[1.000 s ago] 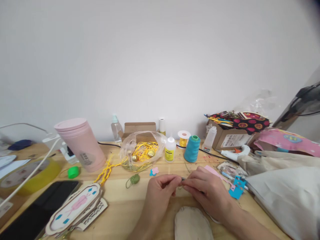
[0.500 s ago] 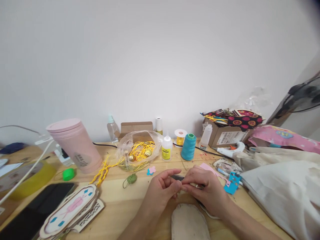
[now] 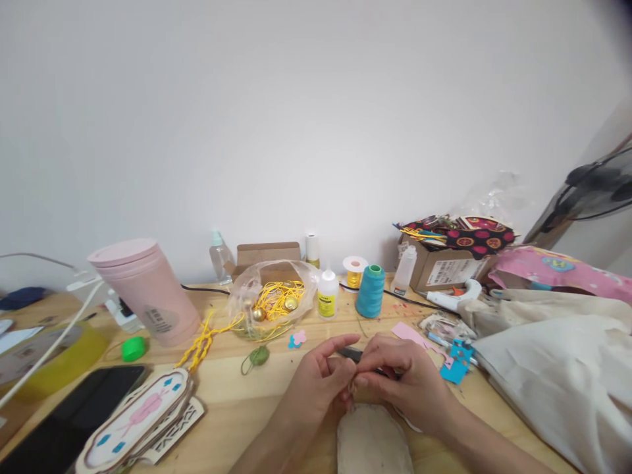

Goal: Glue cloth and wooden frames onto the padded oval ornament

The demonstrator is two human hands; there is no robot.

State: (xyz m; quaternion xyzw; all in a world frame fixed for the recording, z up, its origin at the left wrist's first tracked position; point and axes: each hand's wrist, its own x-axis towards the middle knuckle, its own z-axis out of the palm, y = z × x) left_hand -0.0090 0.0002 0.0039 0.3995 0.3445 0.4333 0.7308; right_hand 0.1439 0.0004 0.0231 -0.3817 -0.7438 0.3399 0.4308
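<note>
My left hand [image 3: 323,376] and my right hand [image 3: 402,376] meet low in the middle of the view, fingertips pinched together. Between them is a small pale piece, mostly hidden by the fingers. A dark, narrow tool [image 3: 351,353] passes behind the fingertips and under my right hand; its far end is hidden. Just below the hands lies a beige rounded panel [image 3: 374,440] on the wooden table [image 3: 257,401]. The white edge of another piece shows under my right hand.
Stacked decorated panels [image 3: 143,411] and a phone [image 3: 69,415] lie left, near a pink cup [image 3: 148,289]. Behind are a bag of yellow cord [image 3: 279,297], a glue bottle [image 3: 326,296] and a teal thread spool [image 3: 370,293]. Beige cloth [image 3: 557,368] covers the right side.
The fingertips have shifted slightly, and more of the dark tool shows between the hands. The whole view has moved a little.
</note>
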